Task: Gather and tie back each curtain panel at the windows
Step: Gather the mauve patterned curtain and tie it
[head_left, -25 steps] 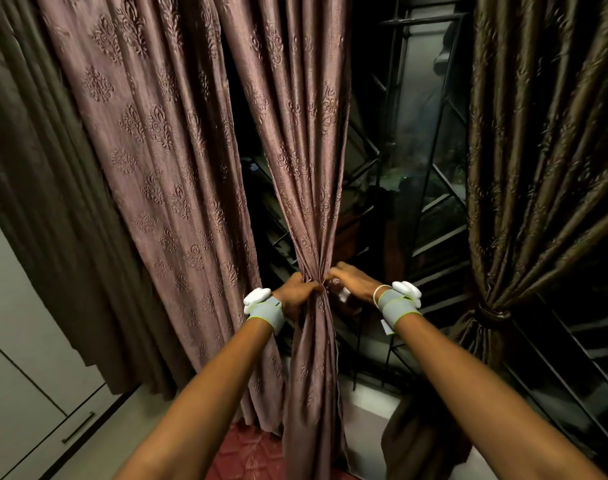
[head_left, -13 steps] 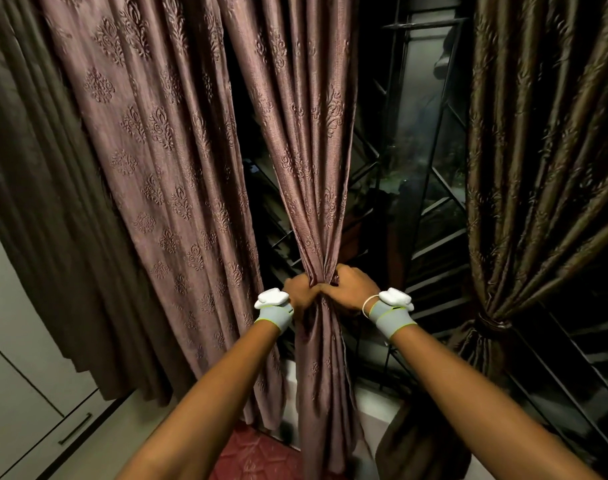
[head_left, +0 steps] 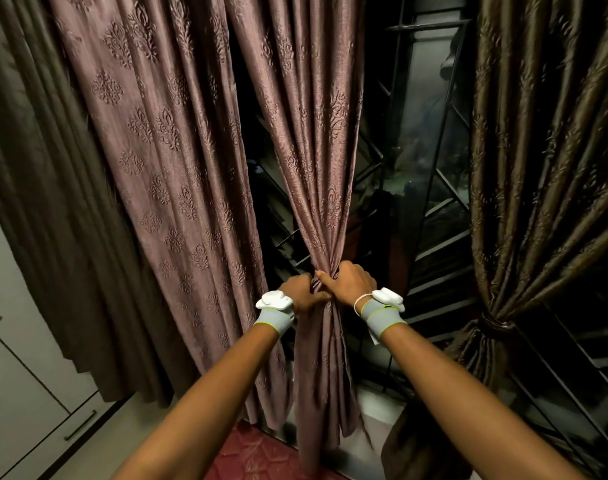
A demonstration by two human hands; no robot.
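Fabric of the middle curtain panel (head_left: 316, 174) is bunched into a narrow neck at waist height, and both hands are closed around that neck. The left hand (head_left: 304, 294) wraps the bundle from the left, fingers curled into the folds. The right hand (head_left: 349, 284) clamps it from the right, thumb and fingers pressed over the same point, so the two hands touch across the cloth. Each grip is fully closed on the curtain; neither hand holds anything else that can be seen. No tie cord is visible at the neck.

Purpose of this hold, as judged: compressing the pleats at one level keeps the gathered width from spreading while a tie is applied.

Relative to the grip, the panel fans out wide above the hands toward the rail and hangs as a slim tail below them down to the floor (head_left: 261, 455). The wider patterned panel (head_left: 150, 168) hangs loose just left of the hands. At the far right, the dark curtain (head_left: 537, 168) is already cinched by a tie band (head_left: 496, 322), well apart from the hands. The window grille (head_left: 430, 188) shows between the two.
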